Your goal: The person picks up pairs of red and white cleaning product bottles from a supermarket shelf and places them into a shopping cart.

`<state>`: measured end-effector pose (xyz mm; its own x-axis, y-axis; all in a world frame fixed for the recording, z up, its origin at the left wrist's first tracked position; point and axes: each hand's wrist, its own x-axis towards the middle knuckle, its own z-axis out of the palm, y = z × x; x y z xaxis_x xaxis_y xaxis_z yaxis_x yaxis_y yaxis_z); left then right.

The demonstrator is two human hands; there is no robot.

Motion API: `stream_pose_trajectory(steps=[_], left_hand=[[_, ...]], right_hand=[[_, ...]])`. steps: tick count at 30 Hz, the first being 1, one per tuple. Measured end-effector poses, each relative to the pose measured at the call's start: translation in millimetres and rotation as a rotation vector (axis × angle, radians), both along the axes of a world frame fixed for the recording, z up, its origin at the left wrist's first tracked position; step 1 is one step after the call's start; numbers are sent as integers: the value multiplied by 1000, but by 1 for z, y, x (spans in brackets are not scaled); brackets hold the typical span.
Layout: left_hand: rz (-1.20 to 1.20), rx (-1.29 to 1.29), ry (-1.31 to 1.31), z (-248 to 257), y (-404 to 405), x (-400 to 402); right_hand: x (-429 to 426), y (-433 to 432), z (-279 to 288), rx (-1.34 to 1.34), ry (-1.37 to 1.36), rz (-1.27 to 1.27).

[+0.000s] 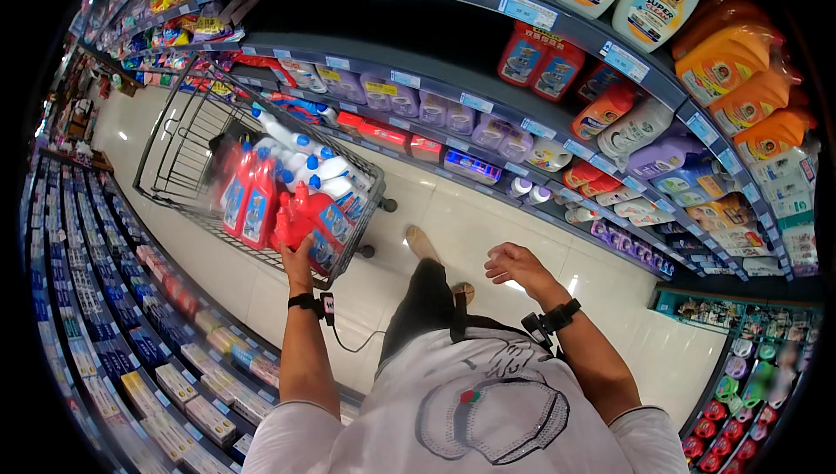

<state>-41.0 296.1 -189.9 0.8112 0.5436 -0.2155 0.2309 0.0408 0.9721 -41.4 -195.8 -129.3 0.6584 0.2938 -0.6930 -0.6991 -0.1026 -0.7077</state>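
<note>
A wire shopping cart point(171, 209) stands ahead and to the left, loaded with red and white cleaner bottles. My left hand point(298, 257) is at its near end, thumb and fingers around a red cleaner bottle point(295, 222); the bottle's grasped part is partly hidden. Beside it in the cart are upright red bottles point(260, 203) and a heap of white bottles with blue caps point(336, 170), several lying tilted. My right hand point(519, 268) hovers over the floor in front of my body, fingers apart and slightly curled, holding nothing. Both wrists wear black straps with small devices.
A long shelf point(444, 92) of detergents runs along the far side, with a red twin-pack point(541, 62) on its upper level. Boxed goods fill the shelf point(170, 376) at left. A display of bottles point(738, 402) stands at right. Glossy tile floor point(450, 212) lies between.
</note>
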Motion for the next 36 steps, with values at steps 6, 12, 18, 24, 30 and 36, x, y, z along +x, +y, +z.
stream_pose_trajectory(steps=[6,12,18,24,30,36], left_hand=[[45,155,-130,53,-17,6],[23,213,-236,162,-42,15],[-16,-182,-353,220,-95,29],[-234,-468,-280,239,-163,43],[-443,-563,-187,242,-213,53],[-607,-558,-185,248,-241,55]], right_hand=[[5,-3,-1,30,-35,8],[37,10,17,104,-173,21],[73,60,95,194,-441,110],[75,68,136,353,-495,3],[52,43,125,506,-364,-179],[30,12,124,565,-359,-392]])
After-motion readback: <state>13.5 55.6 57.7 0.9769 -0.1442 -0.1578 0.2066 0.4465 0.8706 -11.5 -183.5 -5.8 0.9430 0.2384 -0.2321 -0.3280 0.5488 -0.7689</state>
